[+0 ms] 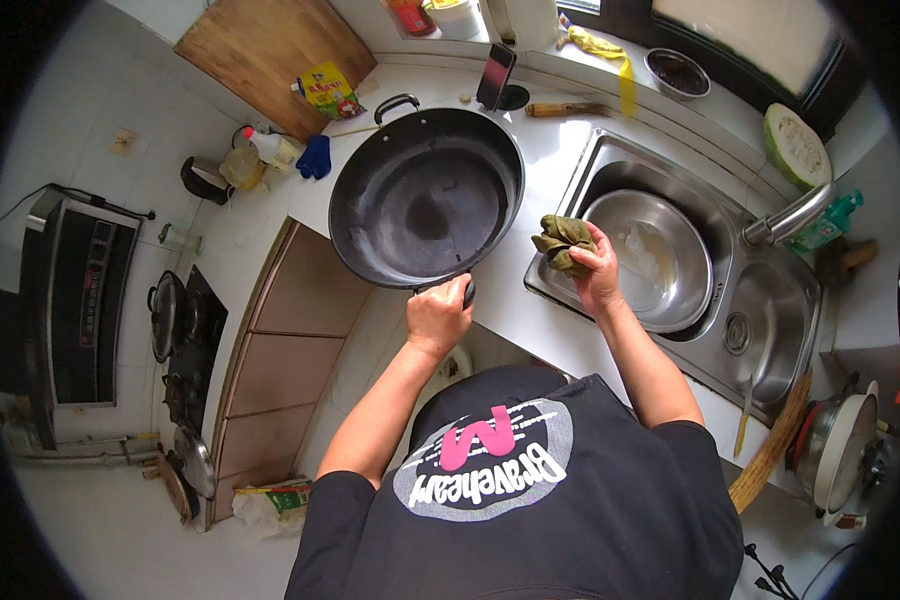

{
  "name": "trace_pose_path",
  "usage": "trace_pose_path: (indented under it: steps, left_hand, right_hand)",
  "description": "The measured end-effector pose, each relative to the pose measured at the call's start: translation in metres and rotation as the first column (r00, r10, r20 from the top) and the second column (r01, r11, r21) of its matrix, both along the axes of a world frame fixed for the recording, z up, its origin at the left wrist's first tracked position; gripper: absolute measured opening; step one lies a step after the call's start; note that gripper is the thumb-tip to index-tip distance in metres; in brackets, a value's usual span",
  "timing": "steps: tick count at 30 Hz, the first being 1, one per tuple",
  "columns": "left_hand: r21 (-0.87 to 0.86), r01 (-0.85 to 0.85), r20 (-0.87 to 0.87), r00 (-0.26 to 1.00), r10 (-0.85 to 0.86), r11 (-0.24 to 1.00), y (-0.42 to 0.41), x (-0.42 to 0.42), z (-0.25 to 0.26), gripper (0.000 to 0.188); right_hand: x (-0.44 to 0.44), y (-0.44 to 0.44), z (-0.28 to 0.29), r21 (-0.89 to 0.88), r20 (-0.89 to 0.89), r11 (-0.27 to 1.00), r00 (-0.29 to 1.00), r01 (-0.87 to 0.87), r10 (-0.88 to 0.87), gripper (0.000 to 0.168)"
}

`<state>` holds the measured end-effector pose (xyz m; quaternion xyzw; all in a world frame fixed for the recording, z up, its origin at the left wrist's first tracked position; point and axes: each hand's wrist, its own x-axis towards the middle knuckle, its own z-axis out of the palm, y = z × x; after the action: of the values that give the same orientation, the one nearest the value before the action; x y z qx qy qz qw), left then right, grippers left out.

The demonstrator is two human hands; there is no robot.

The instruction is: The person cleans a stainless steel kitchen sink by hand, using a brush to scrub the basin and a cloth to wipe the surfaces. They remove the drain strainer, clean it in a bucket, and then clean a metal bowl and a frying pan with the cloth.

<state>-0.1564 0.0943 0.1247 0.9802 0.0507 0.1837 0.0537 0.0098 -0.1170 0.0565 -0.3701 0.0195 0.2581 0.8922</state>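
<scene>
My left hand (440, 315) grips the near handle of a large black wok (427, 199), whose dark inside faces up at the counter. The wok's second loop handle points to the far side. In my right hand (596, 270) is a crumpled olive-green cloth (565, 244), held between thumb and fingers over the left edge of the sink. Just right of that hand a stainless steel basin (690, 262) sits in the larger sink bowl, with some cloudy water and suds in it.
The steel faucet (791, 214) stands at the sink's far right. A phone on a stand (496, 75) and a wooden-handled brush (566, 110) lie beyond the wok. A knife (743, 427) rests over the sink's near rim. Left are a cutting board (270, 52) and gas stove (202, 322).
</scene>
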Motion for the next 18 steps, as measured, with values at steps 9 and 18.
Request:
trace_pose_path:
  steps: [9,18]
  left_hand:
    - [-0.019,0.029,-0.002,1.0,-0.029,0.999,-0.015,0.001,-0.006,0.041]
    - [-0.029,0.028,-0.004,1.0,-0.028,0.999,-0.013,0.002,-0.01,0.042]
  right_hand:
    - [-0.01,0.009,-0.015,-0.054,0.021,0.996,0.997,-0.074,0.075,0.069]
    - [0.007,0.055,-0.02,-0.204,0.105,0.943,0.952,-0.262,0.287,0.077]
